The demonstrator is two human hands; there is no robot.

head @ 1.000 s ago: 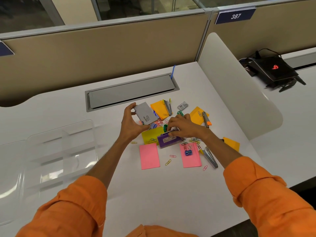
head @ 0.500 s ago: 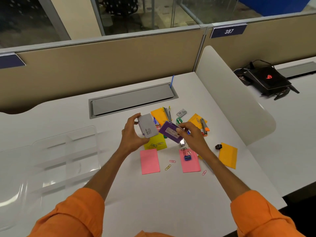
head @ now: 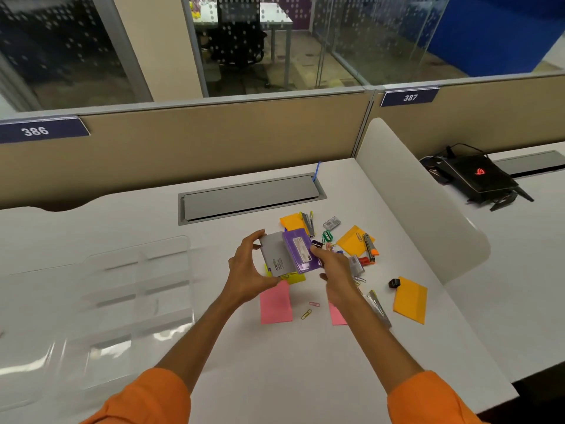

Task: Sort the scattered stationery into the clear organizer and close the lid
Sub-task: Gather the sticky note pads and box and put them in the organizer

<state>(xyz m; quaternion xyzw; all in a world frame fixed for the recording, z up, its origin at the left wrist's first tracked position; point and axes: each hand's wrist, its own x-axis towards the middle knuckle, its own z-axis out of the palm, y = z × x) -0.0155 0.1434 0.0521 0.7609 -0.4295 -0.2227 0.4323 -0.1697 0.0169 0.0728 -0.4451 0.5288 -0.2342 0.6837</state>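
My left hand (head: 249,272) grips a grey box (head: 275,254) above the desk, thumb on its far edge and fingers under its near edge. My right hand (head: 331,266) holds a purple box (head: 301,250) pressed against the grey one's right side. The clear organizer (head: 101,304) lies open at the left, with its dividers showing and nothing visible inside. Scattered on the desk are pink notes (head: 275,302), orange notes (head: 409,299), a yellow note (head: 295,277), several paper clips (head: 306,313), binder clips (head: 394,283), pens (head: 307,223) and a small clear case (head: 331,223).
A grey cable hatch (head: 250,197) is set into the desk behind the stationery. A white curved divider (head: 419,203) stands at the right, with a black device (head: 480,177) on the neighbouring desk beyond it. A tan partition (head: 214,139) runs along the back.
My right hand lifted the purple box off the desk and brought it against the grey box in my left hand. The view has tilted upward.
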